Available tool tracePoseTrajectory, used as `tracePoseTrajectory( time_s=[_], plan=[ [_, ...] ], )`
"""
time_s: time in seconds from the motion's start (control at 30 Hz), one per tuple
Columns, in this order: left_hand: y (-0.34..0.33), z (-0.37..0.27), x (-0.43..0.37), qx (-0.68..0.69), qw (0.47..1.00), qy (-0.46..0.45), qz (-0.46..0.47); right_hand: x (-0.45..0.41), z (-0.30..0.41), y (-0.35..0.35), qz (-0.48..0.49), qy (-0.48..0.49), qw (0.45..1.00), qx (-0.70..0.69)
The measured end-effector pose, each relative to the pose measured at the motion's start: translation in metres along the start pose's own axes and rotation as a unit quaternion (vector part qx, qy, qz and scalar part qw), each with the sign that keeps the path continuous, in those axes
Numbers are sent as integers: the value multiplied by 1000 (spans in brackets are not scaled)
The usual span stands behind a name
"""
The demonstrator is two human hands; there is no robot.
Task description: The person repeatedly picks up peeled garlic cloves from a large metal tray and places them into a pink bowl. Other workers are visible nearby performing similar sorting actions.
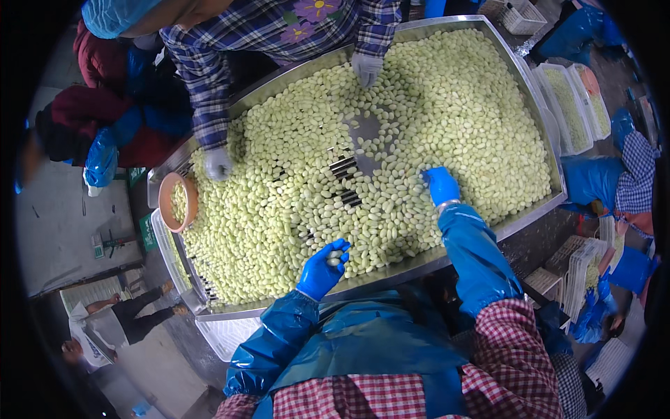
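Note:
Pale green oval fruits (487, 131), much like grapes, cover a large stainless steel sorting table (528, 214) with raised rims. My left hand (320, 268), in a blue glove, is above the near rim with its fingers curled around a few fruits (333, 256). Farther right, my right hand (442, 186), also blue-gloved, reaches down with its fingertips among the fruits. Its fingers are partly hidden, so I cannot tell whether they grip any. Between the hands and the far side, dark slots (343, 166) and a patch of bare metal (365, 133) show through the layer.
Across the table a person in a plaid shirt has two pale-gloved hands (367, 69) at the fruits. An orange bowl (178, 203) with fruits stands at the left end. White crates (568, 107) of fruits sit beyond the right end, and a white basket (230, 335) is below the near-left corner.

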State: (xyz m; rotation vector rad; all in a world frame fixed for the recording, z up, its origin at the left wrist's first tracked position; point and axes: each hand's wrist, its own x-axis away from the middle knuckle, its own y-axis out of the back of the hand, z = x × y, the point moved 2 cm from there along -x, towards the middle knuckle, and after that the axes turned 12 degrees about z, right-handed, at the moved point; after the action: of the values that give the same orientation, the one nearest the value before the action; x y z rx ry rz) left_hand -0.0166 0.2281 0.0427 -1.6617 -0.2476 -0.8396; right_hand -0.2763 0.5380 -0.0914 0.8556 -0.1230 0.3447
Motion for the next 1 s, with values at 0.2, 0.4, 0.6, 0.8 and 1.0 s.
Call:
tracePoseTrajectory(
  time_s=[0.2,0.4,0.6,0.8,1.0],
  plan=[
    [2,1,-39,-31,999,-13,33,48,44,19,-30,-7,998,-49],
    [3,15,-46,-33,999,-28,1,7,96,0,9,181,981,65],
    [9,19,-36,-8,999,-44,10,-29,77,-37,210,-117,917,-319],
    [25,22,-46,-19,997,-69,11,-21,91,-31,241,-146,889,-360],
    [27,34,-61,93,993,-23,75,77,154,-36,199,192,957,-82]
  ],
)
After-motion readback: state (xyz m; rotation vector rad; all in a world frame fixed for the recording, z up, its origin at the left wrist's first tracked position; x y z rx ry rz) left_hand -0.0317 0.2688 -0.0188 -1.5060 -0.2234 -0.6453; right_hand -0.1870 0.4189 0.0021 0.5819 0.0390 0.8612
